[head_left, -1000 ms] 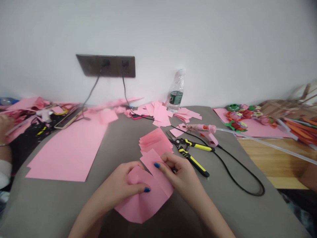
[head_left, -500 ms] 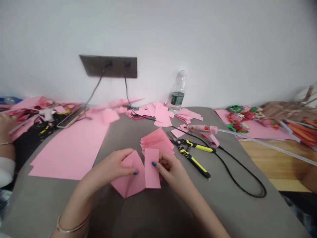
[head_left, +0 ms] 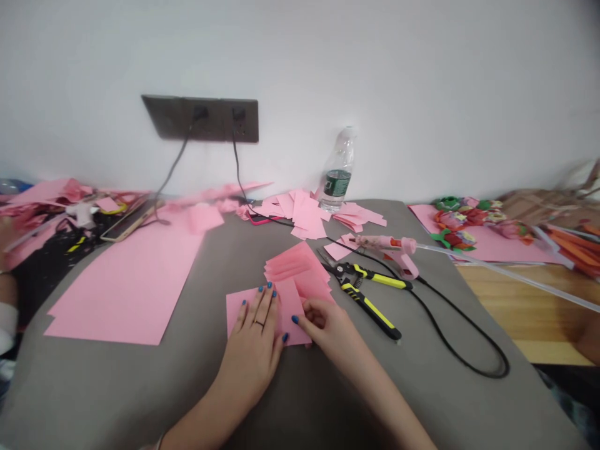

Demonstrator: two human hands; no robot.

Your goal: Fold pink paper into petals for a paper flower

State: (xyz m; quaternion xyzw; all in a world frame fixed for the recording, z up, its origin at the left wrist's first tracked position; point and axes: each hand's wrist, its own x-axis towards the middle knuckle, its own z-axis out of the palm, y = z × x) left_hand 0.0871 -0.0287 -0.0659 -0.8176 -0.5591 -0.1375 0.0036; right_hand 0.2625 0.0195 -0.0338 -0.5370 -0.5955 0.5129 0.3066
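Observation:
My left hand (head_left: 253, 340) lies flat on a piece of pink paper (head_left: 233, 306) on the grey table, its fingers stretched away from me. Beside its thumb, the paper's right part (head_left: 294, 312) is pinched at the edge between thumb and fingers of my right hand (head_left: 330, 328). Whether both parts are one sheet is hidden under my left hand. Just beyond lies a stack of folded pink paper (head_left: 293, 261). To the right are yellow-and-black wire strippers (head_left: 375, 306), lying with jaws apart, and a pink glue gun (head_left: 398, 253) with a clear glue stick.
Large pink sheets (head_left: 126, 287) cover the left side, with a phone (head_left: 129, 224) at their edge. Pink scraps (head_left: 307, 215) and a water bottle (head_left: 337, 181) stand by the wall. Paper flowers (head_left: 462, 219) lie right. A black cord (head_left: 462, 359) loops there. Another person's arm (head_left: 7, 294) shows left.
My left hand has gone from pinching the tilted, creased paper to pressing flat on it. The paper now lies flat on the table. My right hand keeps its pinch.

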